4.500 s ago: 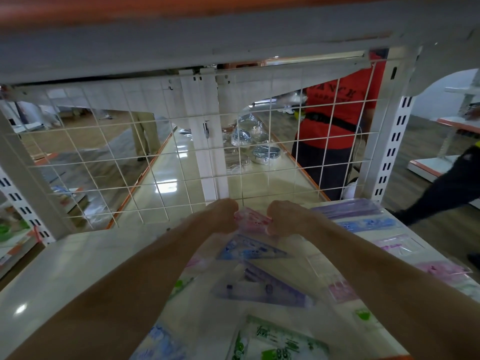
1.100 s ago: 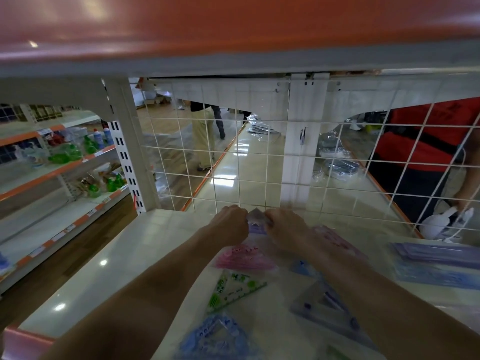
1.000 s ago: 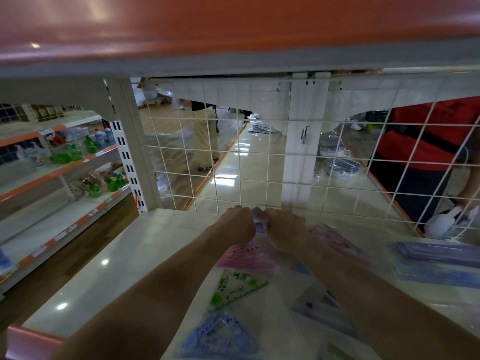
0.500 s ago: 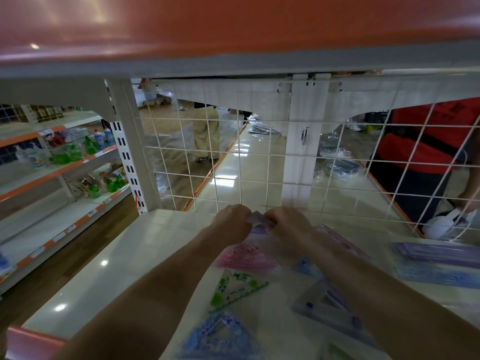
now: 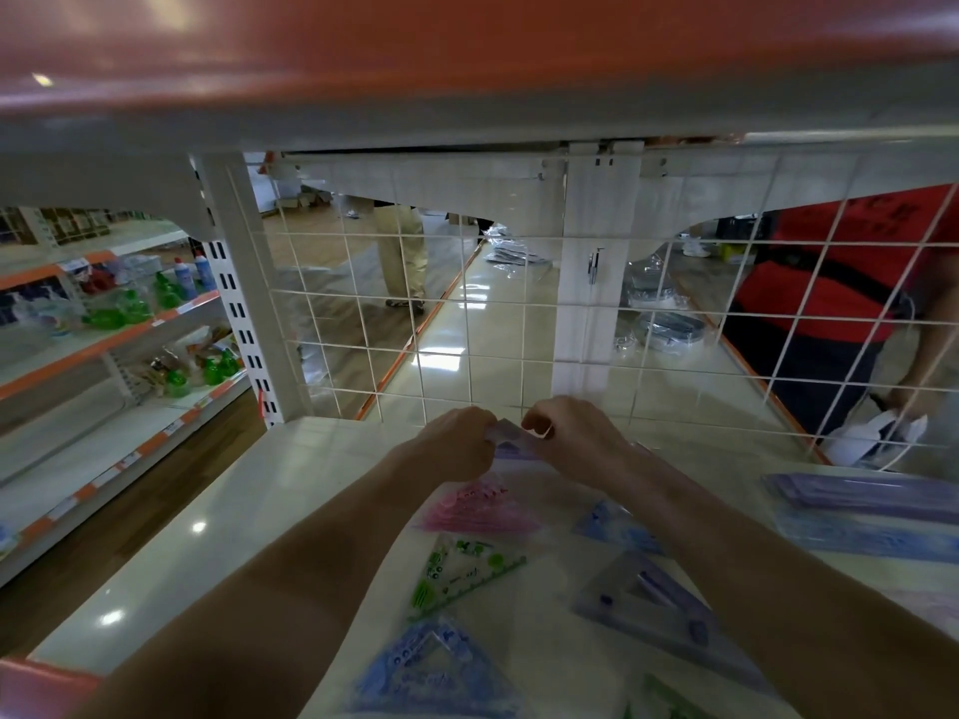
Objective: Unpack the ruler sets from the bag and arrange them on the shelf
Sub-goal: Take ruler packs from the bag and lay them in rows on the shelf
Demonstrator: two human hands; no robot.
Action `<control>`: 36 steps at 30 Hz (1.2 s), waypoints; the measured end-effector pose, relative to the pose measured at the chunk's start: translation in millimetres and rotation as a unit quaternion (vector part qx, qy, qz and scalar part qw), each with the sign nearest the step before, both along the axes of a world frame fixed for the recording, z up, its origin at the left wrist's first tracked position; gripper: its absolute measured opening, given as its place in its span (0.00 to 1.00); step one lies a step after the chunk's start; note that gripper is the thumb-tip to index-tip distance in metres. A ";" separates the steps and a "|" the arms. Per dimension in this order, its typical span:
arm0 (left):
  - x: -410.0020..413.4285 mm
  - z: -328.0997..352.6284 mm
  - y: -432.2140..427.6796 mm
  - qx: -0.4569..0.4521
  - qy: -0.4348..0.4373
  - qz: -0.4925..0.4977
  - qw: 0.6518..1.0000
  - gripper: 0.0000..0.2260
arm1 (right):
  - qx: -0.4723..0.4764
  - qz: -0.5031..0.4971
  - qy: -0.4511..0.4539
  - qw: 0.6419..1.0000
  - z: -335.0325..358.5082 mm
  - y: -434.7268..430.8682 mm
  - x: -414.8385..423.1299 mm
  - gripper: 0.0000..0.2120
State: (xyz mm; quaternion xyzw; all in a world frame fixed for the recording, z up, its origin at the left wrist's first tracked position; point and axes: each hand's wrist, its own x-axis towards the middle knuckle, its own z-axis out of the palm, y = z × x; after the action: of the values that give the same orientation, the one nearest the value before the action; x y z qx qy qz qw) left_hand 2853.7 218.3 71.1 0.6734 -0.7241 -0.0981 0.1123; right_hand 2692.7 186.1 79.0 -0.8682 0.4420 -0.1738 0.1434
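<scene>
Both hands reach to the back of the white shelf (image 5: 218, 516), close to the wire grid. My left hand (image 5: 456, 441) and my right hand (image 5: 568, 433) pinch the top edge of a clear plastic bag (image 5: 511, 438) with a purple ruler set inside. The bag lies towards me on the shelf, and through it show a pink ruler set (image 5: 480, 511), a green one (image 5: 459, 570), a blue one (image 5: 438, 672) and a purple one (image 5: 659, 609).
Flat purple and blue ruler packs (image 5: 861, 516) lie on the shelf at the right. A white wire grid (image 5: 519, 324) closes the back. An orange-edged shelf (image 5: 467, 49) hangs low overhead. Beyond the grid stands a person in a red shirt (image 5: 851, 272).
Since 4.5 s ago the view has swung left and the bag has shifted on the shelf. Over the last second my hands stay pinched together on the bag's top edge, barely moving.
</scene>
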 end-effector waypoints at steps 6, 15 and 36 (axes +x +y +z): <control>2.0 -1.0 -3.4 0.004 -0.001 0.028 1.000 0.09 | 0.015 0.014 0.016 1.000 -5.6 -3.0 1.5 0.17; 9.0 -6.1 7.2 -0.028 0.016 0.040 0.999 0.20 | 0.020 0.011 0.001 1.000 -7.7 1.4 0.2 0.17; -15.5 -12.9 13.9 -0.013 0.052 0.049 0.997 0.18 | -0.003 -0.016 -0.006 1.000 -17.1 -4.1 4.8 0.10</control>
State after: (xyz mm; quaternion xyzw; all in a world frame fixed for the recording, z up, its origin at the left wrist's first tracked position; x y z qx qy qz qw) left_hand 2838.3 232.2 58.2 0.7003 -0.6848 -0.1182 0.1633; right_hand 2697.5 182.0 61.9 -0.8604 0.4545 -0.1825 0.1409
